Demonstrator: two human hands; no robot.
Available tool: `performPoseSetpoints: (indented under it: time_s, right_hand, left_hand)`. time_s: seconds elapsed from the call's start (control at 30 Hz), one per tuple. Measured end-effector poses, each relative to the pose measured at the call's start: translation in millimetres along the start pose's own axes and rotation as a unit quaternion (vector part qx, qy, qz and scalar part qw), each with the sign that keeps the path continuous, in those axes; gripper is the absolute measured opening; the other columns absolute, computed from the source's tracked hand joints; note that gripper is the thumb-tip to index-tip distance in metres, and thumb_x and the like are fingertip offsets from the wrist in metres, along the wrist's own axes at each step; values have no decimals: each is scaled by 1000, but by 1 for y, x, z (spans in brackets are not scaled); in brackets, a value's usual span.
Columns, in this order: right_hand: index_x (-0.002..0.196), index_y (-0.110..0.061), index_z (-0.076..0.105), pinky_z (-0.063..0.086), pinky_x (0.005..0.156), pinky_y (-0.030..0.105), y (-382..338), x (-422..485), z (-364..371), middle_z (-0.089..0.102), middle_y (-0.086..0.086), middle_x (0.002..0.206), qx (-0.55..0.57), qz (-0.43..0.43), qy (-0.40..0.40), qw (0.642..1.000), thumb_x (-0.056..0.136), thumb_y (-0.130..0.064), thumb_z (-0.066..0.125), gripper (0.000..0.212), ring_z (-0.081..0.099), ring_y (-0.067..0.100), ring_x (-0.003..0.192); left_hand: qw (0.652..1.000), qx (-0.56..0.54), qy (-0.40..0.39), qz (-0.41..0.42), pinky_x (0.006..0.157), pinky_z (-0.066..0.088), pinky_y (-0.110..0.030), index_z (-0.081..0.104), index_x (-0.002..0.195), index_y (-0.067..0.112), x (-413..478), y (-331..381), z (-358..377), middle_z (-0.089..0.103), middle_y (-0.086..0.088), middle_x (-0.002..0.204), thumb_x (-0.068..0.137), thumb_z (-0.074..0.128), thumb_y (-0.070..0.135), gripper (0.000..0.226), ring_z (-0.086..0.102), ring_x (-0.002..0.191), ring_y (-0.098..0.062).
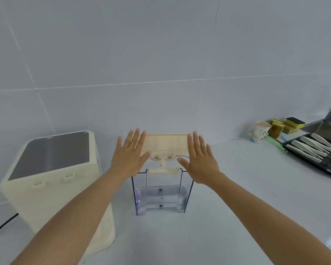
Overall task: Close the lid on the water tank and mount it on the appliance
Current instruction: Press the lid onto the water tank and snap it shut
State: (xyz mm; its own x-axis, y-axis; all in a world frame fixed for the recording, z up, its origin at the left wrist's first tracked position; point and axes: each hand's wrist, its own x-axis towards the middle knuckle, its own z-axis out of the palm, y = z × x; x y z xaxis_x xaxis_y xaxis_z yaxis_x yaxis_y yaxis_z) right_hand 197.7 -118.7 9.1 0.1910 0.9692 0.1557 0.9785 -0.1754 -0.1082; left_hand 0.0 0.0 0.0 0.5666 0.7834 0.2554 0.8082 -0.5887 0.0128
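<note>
step: closing lid (pixel 165 142) | my left hand (pixel 129 156), right hand (pixel 200 161): fingers spread, holding nothing | next: swing lid down onto water tank (pixel 161 194)

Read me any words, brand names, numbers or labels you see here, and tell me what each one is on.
No text can be read in this picture.
paper cup: blue print, too blurred to read.
water tank: small dark marks on its wall, too small to read.
appliance: no lettering visible.
</note>
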Motion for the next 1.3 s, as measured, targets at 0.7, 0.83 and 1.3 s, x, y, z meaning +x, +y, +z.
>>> performPoseSetpoints:
  time_s: [0.7, 0.83, 1.3]
  right_hand:
    - [140, -10, -21, 22, 110, 39, -9, 47, -5, 18, 16, 153, 448, 190, -55, 872, 92, -48, 28, 78, 24, 33, 138]
    - [142, -3, 10, 30, 95, 35, -8, 55, -9, 35, 15, 141, 483, 242, -54, 840, 92, -46, 28, 67, 35, 30, 127]
    - [116, -3, 45, 37, 95, 41, -10, 36, -10, 50, 21, 125, 493, 195, 2, 848, 92, -38, 32, 44, 48, 29, 107]
  left_hand:
    - [965, -159, -62, -198, 73, 36, -36, 46, 107, 4, 32, -13, -3, 59, -21, 106, 91, 14, 50, 58, 53, 96, -36]
    - [957, -191, -86, -199, 75, 36, -35, 46, 83, 7, 37, -14, -4, 59, -18, 103, 90, 14, 51, 55, 51, 92, -33]
    - [940, -286, 4, -187, 72, 41, -38, 55, 69, 0, 25, -11, -9, 64, -20, 85, 90, 28, 49, 59, 57, 83, -36]
